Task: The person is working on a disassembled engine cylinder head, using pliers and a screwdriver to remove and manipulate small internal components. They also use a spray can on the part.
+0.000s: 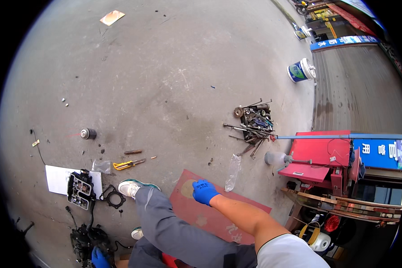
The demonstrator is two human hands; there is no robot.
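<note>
My right hand (204, 192), in a blue glove, is over the red mat (248, 203), beside a round tan patch in the mat's print. Its fingers are curled closed; whatever they hold, if anything, is hidden. At the lower edge my left hand (101, 258), also blue-gloved, is against a dark engine assembly (82, 241); its fingers cannot be made out. Just beyond it, a cylinder head (80, 190) with an open metal face lies partly on a white sheet (56, 178). A dark ring-shaped gasket (115, 199) lies to the right of that.
Past my shoe are a yellow utility knife (128, 164), a clear plastic bag (102, 166) and a spray can (88, 133). A heap of wrenches and sockets (257, 123) sits beyond the mat. Rightward stand a red cabinet (319, 152) and a white bucket (300, 70).
</note>
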